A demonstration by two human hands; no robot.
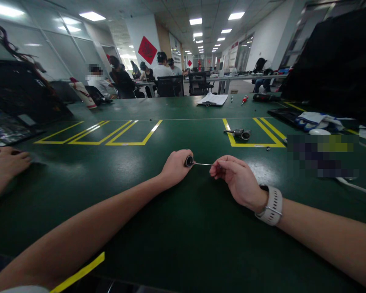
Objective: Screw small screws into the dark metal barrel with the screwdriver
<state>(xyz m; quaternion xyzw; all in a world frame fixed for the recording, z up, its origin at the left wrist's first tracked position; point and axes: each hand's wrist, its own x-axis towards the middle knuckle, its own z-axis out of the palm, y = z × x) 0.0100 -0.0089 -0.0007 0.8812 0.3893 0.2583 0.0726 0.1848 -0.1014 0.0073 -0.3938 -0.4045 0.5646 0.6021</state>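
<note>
My left hand (176, 167) is wrapped round a small dark metal part (188, 161) whose round hollow end faces me. My right hand (235, 176), with a pale watch strap on the wrist, pinches a thin metal rod (203, 164). The rod runs level from the right fingers to the side of the part in my left hand. Whether its tip sits inside the part is hidden, and the rod's kind cannot be made out. Beyond my right hand a similar metal part with a round end (242, 134) lies on the green table (183, 228).
Yellow tape outlines (125, 143) mark the table. Another person's hand (9, 160) rests at far left. Toward the back lie a clipboard with paper (212, 99), a red screwdriver (244, 99) and a dark tool (264, 97). Gloves (319, 121) and a white cable (360, 188) are at right.
</note>
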